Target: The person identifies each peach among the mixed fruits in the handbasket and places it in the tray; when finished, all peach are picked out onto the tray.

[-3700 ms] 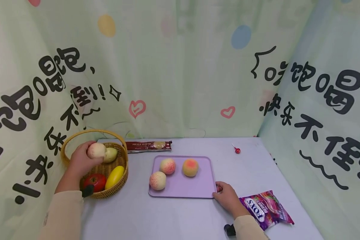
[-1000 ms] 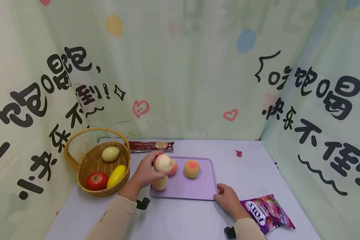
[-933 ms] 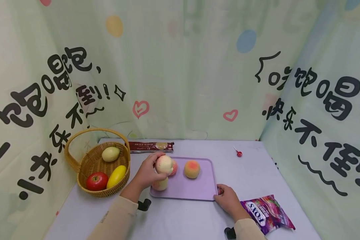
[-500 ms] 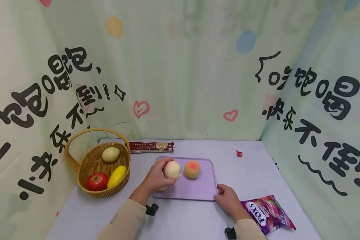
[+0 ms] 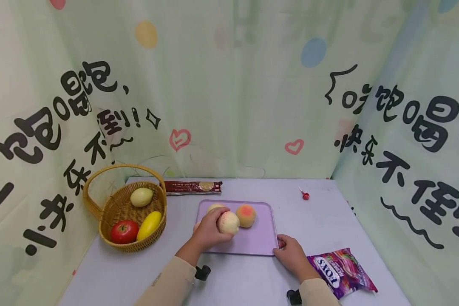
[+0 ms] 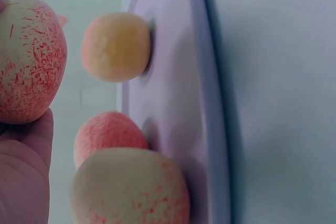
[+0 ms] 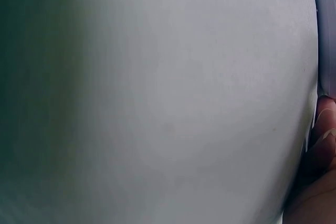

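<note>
My left hand holds a pale, red-speckled peach above the lilac tray, with thumb and fingers round it. In the left wrist view this peach hangs clear of the tray. An orange-yellow peach sits on the tray just behind it. Two more speckled peaches lie at the tray's left, mostly hidden by the left hand; the left wrist view shows the nearer pale one and the redder one. My right hand grips the tray's right edge near the front corner.
A wicker basket at left bears a red apple-like fruit, a yellow fruit and a pale yellow-green one. Behind the tray lies a brown spaghetti packet. A red lollipop and a purple Fox's bag lie at right.
My left hand took the peach out of the basket and carried it right over the tray. In the last second it moved further right and lower. My right hand stays at the tray's edge.
</note>
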Motion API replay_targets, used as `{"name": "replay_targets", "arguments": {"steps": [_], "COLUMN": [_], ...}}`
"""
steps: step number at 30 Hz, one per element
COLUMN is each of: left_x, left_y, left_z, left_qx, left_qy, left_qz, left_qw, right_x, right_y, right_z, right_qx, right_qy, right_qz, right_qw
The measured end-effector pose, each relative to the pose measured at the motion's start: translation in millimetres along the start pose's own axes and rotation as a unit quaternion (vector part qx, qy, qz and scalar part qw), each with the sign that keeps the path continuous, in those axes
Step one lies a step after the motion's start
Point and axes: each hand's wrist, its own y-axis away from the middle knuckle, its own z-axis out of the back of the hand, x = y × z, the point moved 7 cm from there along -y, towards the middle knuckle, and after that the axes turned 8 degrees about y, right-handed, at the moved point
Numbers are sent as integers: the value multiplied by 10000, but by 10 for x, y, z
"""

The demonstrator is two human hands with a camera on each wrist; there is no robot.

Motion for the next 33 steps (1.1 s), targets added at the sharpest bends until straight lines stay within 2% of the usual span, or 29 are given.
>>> {"name": "replay_targets", "arguments": {"steps": [10,23,33], "left_x": [-37,77,171], "left_y": [-18,-54,-74], "left_z": [-225,-448,-545], "left_qx": [332,304,347], "left_qy": [-49,-63,-85], "left_qz": [-166,221,483], "left_qw": [9993,9993,9982], "right_x": [19,-1,0], "right_y": [26,-1,16], "right_z": [2,16,3], "right_qx": [115,42,100], "right_qy": [-41,-26,-26], "right_qz": [-111,-155,-269], "right_qw": [9999,9999,9996]}}
